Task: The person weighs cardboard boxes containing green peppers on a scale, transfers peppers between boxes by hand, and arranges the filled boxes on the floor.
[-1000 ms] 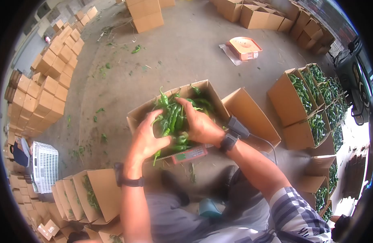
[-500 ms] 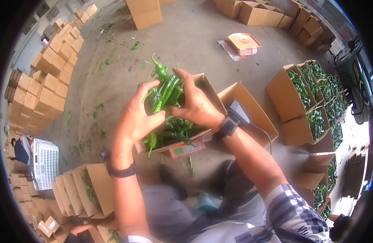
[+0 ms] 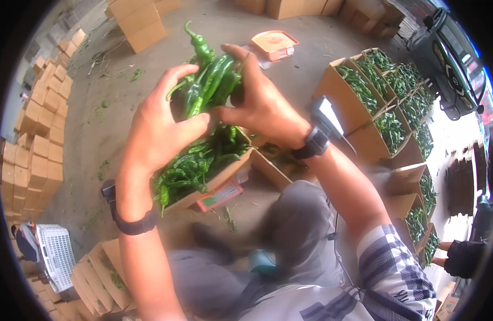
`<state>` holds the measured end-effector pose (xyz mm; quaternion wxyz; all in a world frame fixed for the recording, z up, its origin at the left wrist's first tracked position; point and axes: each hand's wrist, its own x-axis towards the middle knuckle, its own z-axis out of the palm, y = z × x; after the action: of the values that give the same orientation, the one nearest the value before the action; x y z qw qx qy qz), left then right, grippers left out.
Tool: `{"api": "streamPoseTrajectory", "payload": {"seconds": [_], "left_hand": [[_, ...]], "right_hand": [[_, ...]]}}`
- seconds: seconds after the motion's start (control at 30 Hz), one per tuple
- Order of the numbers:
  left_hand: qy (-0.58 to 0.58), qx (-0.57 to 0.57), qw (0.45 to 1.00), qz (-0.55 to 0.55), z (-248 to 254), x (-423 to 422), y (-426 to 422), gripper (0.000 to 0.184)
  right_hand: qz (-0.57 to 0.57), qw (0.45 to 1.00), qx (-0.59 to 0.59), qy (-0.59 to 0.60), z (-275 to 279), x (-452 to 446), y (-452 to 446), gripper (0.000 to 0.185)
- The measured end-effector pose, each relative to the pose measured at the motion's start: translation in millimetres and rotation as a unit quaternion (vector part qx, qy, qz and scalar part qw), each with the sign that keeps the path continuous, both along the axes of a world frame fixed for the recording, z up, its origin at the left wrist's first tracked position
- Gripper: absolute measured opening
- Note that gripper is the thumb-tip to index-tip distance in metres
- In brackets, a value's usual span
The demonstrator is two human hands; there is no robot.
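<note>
A bunch of long green chili peppers [image 3: 211, 80] is held between my two hands, above an open cardboard box. My left hand [image 3: 158, 125] curves round the bunch from the left, and my right hand [image 3: 265, 104] closes on it from the right. Both thumbs press near its lower end. Below them, the cardboard box [image 3: 225, 174] contains many loose green peppers [image 3: 187, 171]. Under its front edge shows a red scale [image 3: 221, 195] with a display. My hands hide part of the box's far side.
Right of my right wrist is a grey device [image 3: 327, 115] on a cable. Beyond stand several pepper-filled boxes [image 3: 340, 99] and a parked vehicle [image 3: 452, 64]. An orange scale [image 3: 275, 44] lies ahead. At left are stacked cartons [image 3: 43, 134] and a white crate [image 3: 56, 254].
My hands have lifted the peppers higher and nearer the camera. The view has turned, so the box appears further left and my right knee now shows beside it.
</note>
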<state>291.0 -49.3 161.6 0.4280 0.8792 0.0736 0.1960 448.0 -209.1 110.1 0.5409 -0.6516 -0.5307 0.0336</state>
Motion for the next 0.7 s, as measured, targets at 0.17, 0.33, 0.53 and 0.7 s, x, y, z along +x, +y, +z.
{"api": "streamPoseTrajectory", "payload": {"seconds": [0.17, 0.33, 0.53, 0.7], "left_hand": [[0.031, 0.075, 0.995, -0.049, -22.2, 60.8, -37.8, 0.067], [0.169, 0.079, 0.967, -0.174, -84.2, 125.6, -71.9, 0.076], [0.188, 0.181, 0.932, -0.25, -175.7, 162.8, -108.1, 0.068], [0.006, 0.144, 0.982, -0.122, -137.1, 78.4, -133.6, 0.064]], "right_hand": [[-0.086, 0.994, -0.034, 0.066, -16.6, 26.6, -63.3, 0.097], [-0.159, 0.969, -0.069, 0.176, -117.6, 39.4, -124.6, 0.101], [-0.245, 0.921, -0.189, 0.235, -229.3, 27.8, -171.7, 0.103], [-0.252, 0.889, -0.367, 0.108, -233.2, 33.0, -191.3, 0.083]]}}
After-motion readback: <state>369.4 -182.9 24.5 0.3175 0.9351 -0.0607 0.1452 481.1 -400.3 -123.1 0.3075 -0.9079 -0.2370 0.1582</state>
